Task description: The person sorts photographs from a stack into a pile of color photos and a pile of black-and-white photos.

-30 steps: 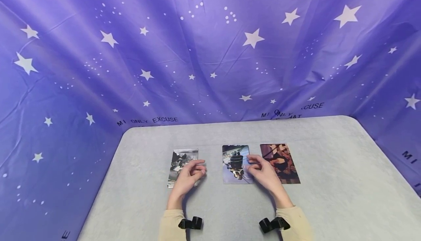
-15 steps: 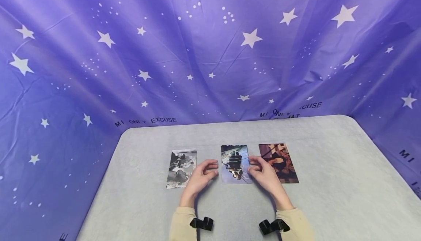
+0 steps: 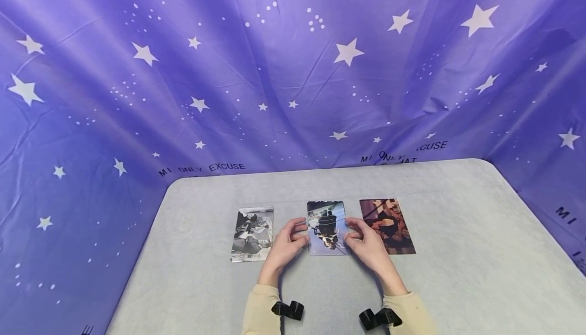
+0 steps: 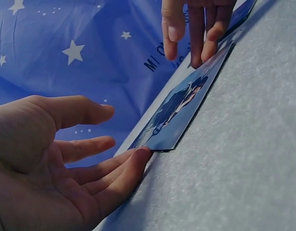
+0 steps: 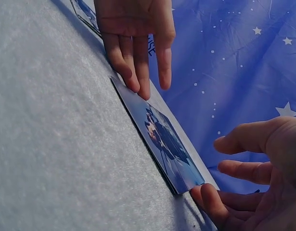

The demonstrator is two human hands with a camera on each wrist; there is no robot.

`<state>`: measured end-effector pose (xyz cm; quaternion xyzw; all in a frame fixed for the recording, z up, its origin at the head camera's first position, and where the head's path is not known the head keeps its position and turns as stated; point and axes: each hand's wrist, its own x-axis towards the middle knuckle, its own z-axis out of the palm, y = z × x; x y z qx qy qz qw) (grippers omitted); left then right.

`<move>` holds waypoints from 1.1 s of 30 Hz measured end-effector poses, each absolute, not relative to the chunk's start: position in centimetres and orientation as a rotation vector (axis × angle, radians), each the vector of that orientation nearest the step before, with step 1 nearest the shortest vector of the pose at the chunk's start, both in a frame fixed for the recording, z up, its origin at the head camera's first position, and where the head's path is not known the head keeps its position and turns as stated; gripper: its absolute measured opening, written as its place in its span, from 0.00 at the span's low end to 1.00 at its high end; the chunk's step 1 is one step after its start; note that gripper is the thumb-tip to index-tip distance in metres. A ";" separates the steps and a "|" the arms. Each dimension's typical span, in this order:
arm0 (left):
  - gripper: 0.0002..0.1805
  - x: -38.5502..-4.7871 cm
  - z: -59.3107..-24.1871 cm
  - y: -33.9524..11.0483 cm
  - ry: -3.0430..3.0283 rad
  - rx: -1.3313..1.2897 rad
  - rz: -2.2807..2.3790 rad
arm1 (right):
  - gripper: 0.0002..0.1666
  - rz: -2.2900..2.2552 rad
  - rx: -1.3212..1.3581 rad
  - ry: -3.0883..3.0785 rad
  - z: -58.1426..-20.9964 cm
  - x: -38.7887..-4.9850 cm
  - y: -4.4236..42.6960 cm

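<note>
Between the hands lies a glossy photo print (image 3: 326, 231) showing a dark shape on blue, flat on the table; its edge looks thick in the right wrist view, perhaps a small stack. My left hand (image 3: 285, 247) is at its left edge, a fingertip touching the corner in the left wrist view. My right hand (image 3: 368, 246) touches the opposite edge with its fingertips. Fingers of both hands are loosely bent, thumbs held off the print. A black-and-white print (image 3: 252, 234) lies left of the left hand. A reddish-brown print (image 3: 391, 225) lies partly behind the right hand.
All the prints lie on a pale grey table (image 3: 206, 192) with rounded far corners. A purple-blue curtain (image 3: 274, 70) with white stars hangs behind and at the sides. A black wrist mount (image 3: 288, 310) sits on the left sleeve, another mount (image 3: 380, 318) on the right.
My left hand has moved right, from over the black-and-white print to the left edge of the middle print. The right hand stays at the middle print's right edge. The prints look unmoved.
</note>
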<state>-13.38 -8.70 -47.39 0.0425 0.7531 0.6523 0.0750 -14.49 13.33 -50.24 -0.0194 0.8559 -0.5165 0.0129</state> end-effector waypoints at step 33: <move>0.29 -14.5 -51.7 -8.2 2.042 -0.030 2.214 | 0.26 -1.971 0.039 2.376 -50.6 -14.1 13.5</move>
